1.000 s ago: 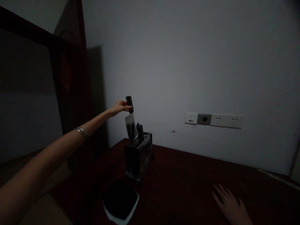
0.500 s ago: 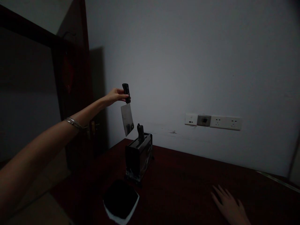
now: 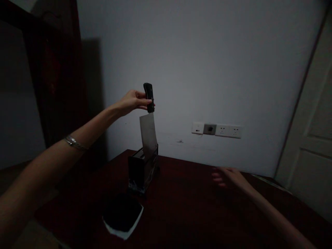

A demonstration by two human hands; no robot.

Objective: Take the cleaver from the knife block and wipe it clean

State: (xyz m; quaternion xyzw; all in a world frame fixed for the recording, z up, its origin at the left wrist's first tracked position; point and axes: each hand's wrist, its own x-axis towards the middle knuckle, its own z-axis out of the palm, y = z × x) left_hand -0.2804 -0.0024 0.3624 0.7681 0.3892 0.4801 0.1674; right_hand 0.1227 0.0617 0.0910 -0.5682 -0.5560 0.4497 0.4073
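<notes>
My left hand (image 3: pixel 132 101) pinches the black handle of a cleaver (image 3: pixel 148 129), which hangs blade down. The blade's lower edge is right above the dark knife block (image 3: pixel 141 169) that stands on the dark red table (image 3: pixel 186 204). A bracelet sits on my left forearm. My right hand (image 3: pixel 227 177) is raised a little above the table, right of the block, with fingers stretched toward it and nothing in them; it is slightly blurred.
A dark square item with a white edge (image 3: pixel 121 218) lies on the table in front of the block. A row of wall sockets (image 3: pixel 216 129) runs along the white wall. A dark wooden door frame (image 3: pixel 57 86) is at left, a white door (image 3: pixel 311 145) at right.
The cleaver came up out of the block and now hangs over it, nearer to me. My right hand lifted off the table and moved left and forward. My head turned right.
</notes>
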